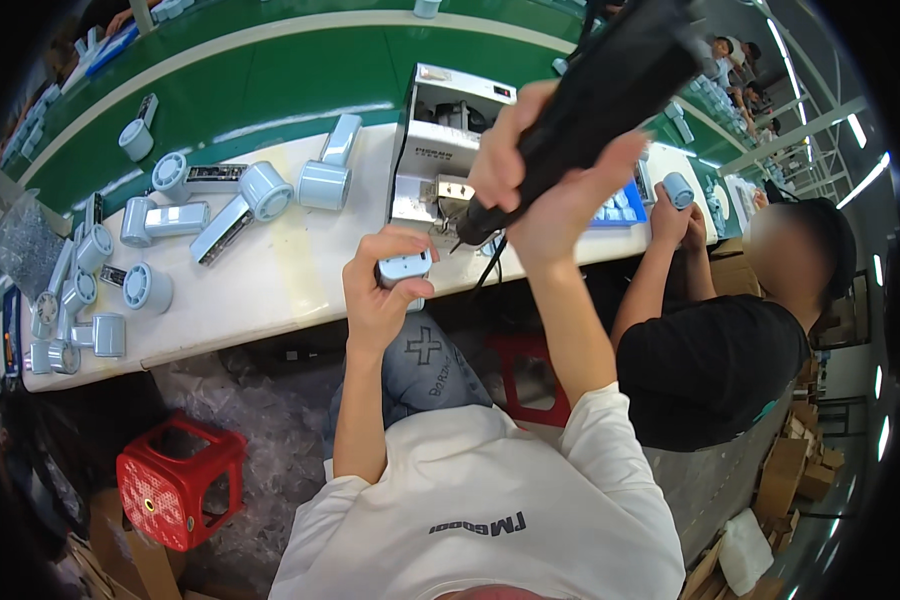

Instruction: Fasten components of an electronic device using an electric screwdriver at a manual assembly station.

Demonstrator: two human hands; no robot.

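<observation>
My left hand (365,290) is closed around a light blue plastic housing (406,266), held near the bench's front edge with its end face turned up. Small holes and a dark slot show in that face. In my right hand (555,195) is a black electric screwdriver (605,90), gripped with the fingers wrapped round its body. Its thin bit points down and to the left, a little to the right of the housing and apart from it. The lower part of the housing is hidden by my left fingers.
Behind my hands stands a boxy metal machine (475,88) with a switch. Several light blue hair-dryer-shaped units (267,190) lie on the white bench (270,290) at the left, some with circuit boards exposed. A co-worker (715,365) sits at the right. A red stool (175,485) stands lower left.
</observation>
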